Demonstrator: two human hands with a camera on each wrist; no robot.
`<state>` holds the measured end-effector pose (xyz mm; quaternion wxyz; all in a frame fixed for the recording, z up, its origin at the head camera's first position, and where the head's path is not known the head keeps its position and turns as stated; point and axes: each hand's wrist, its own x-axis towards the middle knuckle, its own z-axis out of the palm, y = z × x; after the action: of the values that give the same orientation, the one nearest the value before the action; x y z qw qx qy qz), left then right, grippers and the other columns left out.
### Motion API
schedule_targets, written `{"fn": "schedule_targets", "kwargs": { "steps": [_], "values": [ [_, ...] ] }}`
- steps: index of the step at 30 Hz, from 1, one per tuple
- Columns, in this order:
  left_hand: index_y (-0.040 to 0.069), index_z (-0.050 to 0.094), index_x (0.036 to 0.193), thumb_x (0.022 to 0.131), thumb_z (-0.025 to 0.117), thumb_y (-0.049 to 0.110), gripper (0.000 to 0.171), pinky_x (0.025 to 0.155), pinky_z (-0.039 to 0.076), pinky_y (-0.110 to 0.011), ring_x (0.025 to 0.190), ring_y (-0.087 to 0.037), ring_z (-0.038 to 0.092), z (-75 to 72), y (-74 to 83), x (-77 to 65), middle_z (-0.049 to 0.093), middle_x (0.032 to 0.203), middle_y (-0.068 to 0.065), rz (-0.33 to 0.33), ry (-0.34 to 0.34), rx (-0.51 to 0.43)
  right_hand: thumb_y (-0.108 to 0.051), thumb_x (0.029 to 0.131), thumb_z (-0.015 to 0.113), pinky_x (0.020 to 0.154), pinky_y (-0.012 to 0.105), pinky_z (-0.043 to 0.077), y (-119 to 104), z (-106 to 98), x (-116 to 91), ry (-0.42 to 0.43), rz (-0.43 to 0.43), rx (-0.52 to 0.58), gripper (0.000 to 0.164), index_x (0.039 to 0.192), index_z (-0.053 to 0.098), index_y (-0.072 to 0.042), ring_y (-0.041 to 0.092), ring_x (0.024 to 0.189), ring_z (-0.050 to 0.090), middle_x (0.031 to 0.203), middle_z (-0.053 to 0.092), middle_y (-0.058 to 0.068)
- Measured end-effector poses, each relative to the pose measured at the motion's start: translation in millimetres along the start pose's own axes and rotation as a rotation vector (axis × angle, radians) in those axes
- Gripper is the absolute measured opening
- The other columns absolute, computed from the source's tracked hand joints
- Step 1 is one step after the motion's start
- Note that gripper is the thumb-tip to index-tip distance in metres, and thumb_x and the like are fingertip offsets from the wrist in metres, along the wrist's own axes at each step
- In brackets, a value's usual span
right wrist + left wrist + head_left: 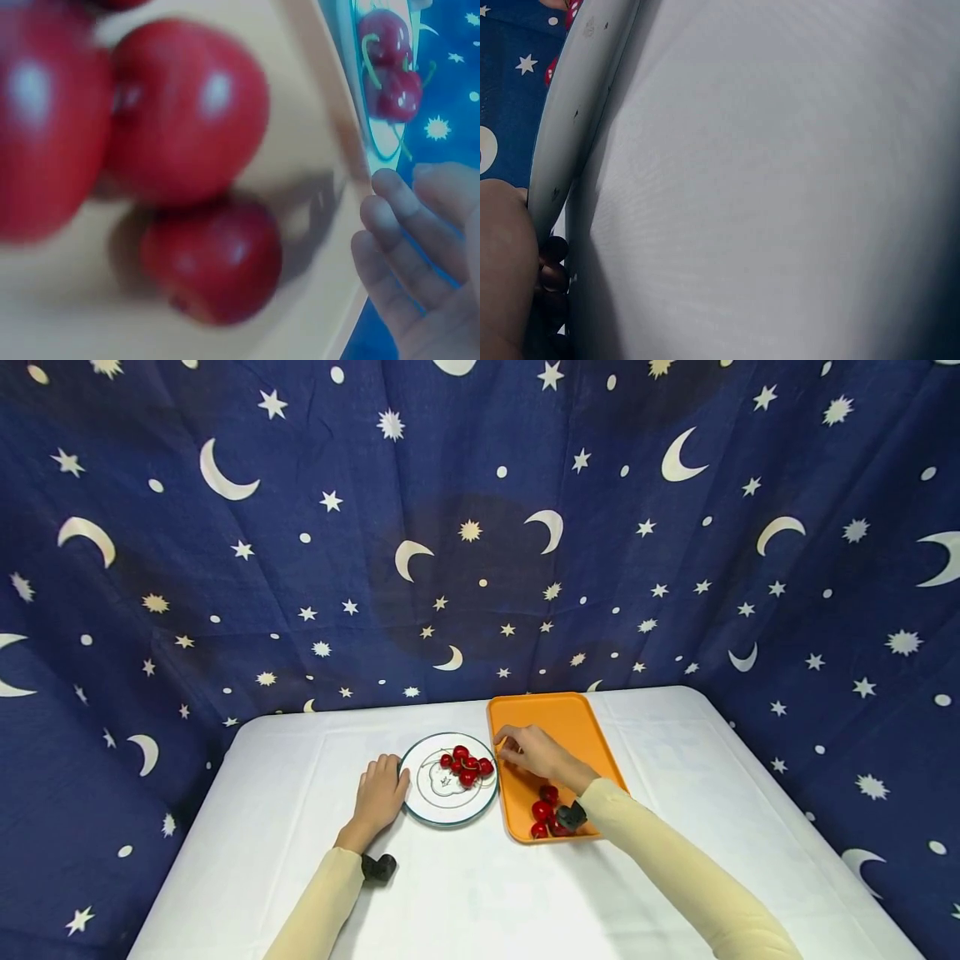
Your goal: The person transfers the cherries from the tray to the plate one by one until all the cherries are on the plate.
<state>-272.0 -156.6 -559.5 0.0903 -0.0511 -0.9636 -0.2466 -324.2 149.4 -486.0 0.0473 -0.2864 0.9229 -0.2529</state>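
A white plate [431,806] with a dark green rim holds several red cherries [467,777], some with green stems. My left hand [382,791] grips its left rim; in the left wrist view the thumb and the fingers [553,277] lie on either side of the plate's edge [585,97]. Over the left side of an orange tray [558,718], close to the plate, my right hand [531,750] hovers with loosely bent fingers. Nothing shows between those fingers [405,255] in the right wrist view. Several more cherries [542,811] lie at the tray's near end, partly behind the right wrist.
A white cloth [465,893] covers the table under the plate and tray. Behind and at both sides hangs a dark blue curtain [480,610] with moons and stars. The tray's raised edge [504,802] runs right beside the plate.
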Motion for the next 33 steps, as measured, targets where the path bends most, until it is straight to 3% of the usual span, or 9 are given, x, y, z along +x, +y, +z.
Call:
{"fn": "schedule_targets", "kwargs": {
  "steps": [6,16,26,33],
  "values": [
    [-0.001,0.057,0.122,0.107,0.047,0.023,0.03,0.084,0.039,-0.045,0.102,-0.031,0.05,-0.3,-0.1,-0.3,0.058,0.116,-0.018,0.006,0.0,0.006,-0.014,0.1,0.066,0.076,0.024,0.056,11.9,-10.0,-10.0,-0.024,-0.024,-0.069,0.018,0.116,0.07,-0.006,0.008,0.078,0.065,0.094,0.076,0.002],
    [-0.001,0.057,0.123,0.106,0.047,0.023,0.03,0.082,0.038,-0.042,0.101,-0.031,0.05,-1.6,0.6,-1.5,0.058,0.115,-0.017,0.006,0.006,0.005,-0.02,0.102,0.063,0.091,0.037,0.059,23.5,-20.3,-26.5,-0.198,-0.077,-0.034,0.023,0.119,0.07,-0.006,0.015,0.093,0.067,0.11,0.076,0.005],
    [-0.001,0.057,0.121,0.106,0.048,0.022,0.029,0.083,0.038,-0.045,0.102,-0.032,0.051,0.0,-0.7,-0.8,0.058,0.114,-0.018,0.022,0.021,-0.002,-0.033,0.098,0.069,0.093,0.032,0.051,23.0,-35.1,-32.8,-0.377,-0.017,-0.031,0.024,0.113,0.071,-0.014,0.009,0.09,0.059,0.097,0.07,-0.006],
    [-0.002,0.057,0.119,0.105,0.049,0.023,0.029,0.081,0.037,-0.045,0.099,-0.033,0.05,2.5,-0.8,-2.0,0.057,0.11,-0.019,0.037,0.054,-0.035,-0.034,0.09,0.079,0.084,0.023,0.046,24.5,-35.5,-38.1,-0.468,0.05,0.018,0.034,0.117,0.069,-0.016,0.013,0.091,0.057,0.101,0.068,-0.001]
  ]
}}
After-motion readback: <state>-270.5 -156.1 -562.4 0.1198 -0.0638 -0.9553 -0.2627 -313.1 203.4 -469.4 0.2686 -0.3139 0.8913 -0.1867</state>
